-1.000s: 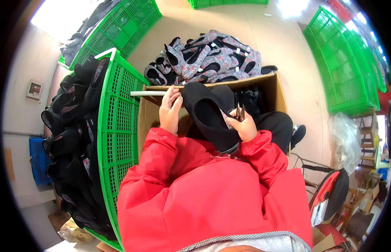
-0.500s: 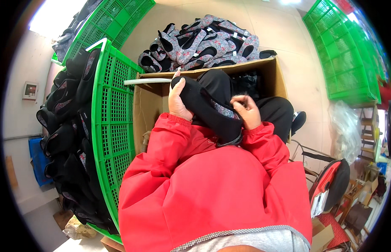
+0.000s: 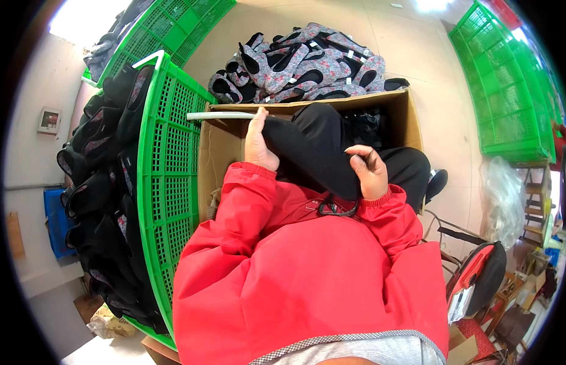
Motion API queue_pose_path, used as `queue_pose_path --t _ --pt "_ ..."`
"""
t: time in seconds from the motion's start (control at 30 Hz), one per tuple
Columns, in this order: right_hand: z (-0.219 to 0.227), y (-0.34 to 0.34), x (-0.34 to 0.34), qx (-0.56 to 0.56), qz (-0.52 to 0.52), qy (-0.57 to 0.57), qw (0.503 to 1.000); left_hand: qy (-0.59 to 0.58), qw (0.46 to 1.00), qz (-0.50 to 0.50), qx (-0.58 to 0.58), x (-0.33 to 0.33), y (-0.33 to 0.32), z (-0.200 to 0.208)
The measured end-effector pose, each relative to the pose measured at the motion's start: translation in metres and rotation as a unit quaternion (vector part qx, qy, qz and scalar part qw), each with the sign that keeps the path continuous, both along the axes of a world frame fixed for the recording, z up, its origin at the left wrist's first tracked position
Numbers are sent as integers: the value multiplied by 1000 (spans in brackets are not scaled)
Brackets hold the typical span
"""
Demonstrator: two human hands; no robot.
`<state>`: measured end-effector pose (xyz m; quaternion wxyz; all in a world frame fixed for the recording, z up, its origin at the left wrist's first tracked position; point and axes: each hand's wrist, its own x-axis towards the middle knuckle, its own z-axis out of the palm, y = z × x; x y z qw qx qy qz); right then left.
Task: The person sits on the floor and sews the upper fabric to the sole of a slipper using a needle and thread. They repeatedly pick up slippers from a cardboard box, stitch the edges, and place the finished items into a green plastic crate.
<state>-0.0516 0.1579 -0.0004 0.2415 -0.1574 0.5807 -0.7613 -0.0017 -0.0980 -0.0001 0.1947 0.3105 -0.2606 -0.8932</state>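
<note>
A black slipper [image 3: 322, 163] lies slantwise across my lap between both hands, a plain dark side facing up. Its opening and patterned lining are turned out of sight. My left hand [image 3: 258, 145] grips the far-left end with the fingers pointing upward; part of the grip is hidden behind the slipper. At the near-right end, my right hand [image 3: 370, 173] has curled fingers, thumb and forefinger close together at the slipper's edge. Beyond my knees, a pile of grey floral slippers with black openings [image 3: 307, 67] rests past the cardboard box [image 3: 307, 104].
A green plastic crate [image 3: 170, 146] stands close on my left, black slippers [image 3: 100, 182] stacked beside it. One pale tube [image 3: 221, 115] lies over the box's left edge. More green crates [image 3: 502, 91], a clear plastic bag [image 3: 502, 204] and a chair [image 3: 477, 274] are at right.
The slipper has been turned over, so its opening and floral lining no longer show. My left hand has straightened along its end; my right hand has moved slightly right and down.
</note>
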Motion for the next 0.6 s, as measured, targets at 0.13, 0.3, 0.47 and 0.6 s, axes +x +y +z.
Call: queue_pose_path --t 0.13,0.3,0.47,0.6 --pt "-29 13 -27 -10 -98 -71 993 92 990 -100 -32 10 1 31" --pt "-62 28 -46 31 -100 -121 987 114 981 -144 -60 19 -4 16" --pt "-74 36 -52 13 -76 -175 982 97 983 -141 -64 21 8 20" --pt "-71 34 -50 10 -51 -228 972 99 985 -107 -95 22 26 33"
